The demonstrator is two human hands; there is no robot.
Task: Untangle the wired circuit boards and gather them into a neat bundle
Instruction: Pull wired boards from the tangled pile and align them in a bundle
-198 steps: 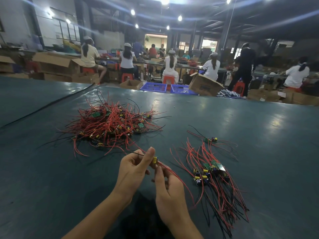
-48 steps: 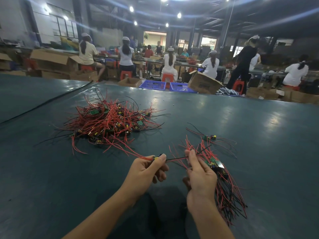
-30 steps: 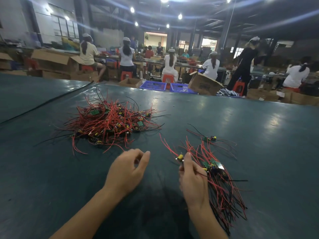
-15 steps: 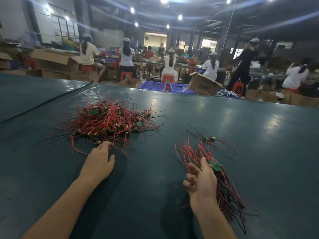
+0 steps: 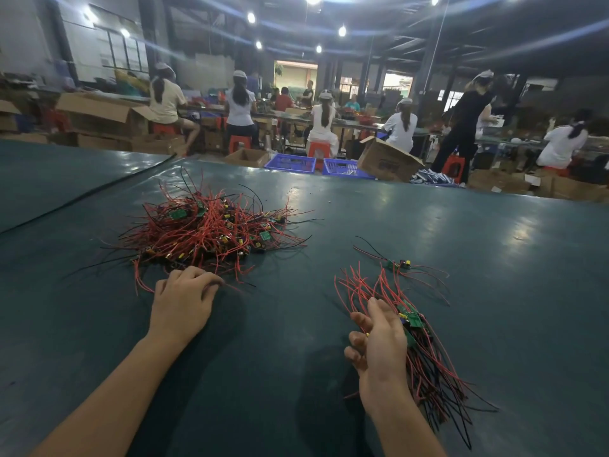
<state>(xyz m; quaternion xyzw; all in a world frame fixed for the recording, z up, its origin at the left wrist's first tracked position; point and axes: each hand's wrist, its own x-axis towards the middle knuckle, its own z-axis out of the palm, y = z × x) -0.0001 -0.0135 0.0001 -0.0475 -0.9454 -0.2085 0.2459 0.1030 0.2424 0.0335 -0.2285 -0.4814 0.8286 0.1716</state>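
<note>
Left hand point(image 5: 183, 301) pinches red wires at the near edge of the tangled pile point(image 5: 211, 229) on the table point(image 5: 280, 357). Right hand point(image 5: 379, 347), fingers loosely curled, lies against the sorted bundle point(image 5: 425, 364); its grip cannot be told.

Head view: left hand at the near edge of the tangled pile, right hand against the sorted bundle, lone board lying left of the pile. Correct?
Not the board. The head view shows the lone board right of the tangled pile, just beyond the sorted bundle. The rest stands.
</note>
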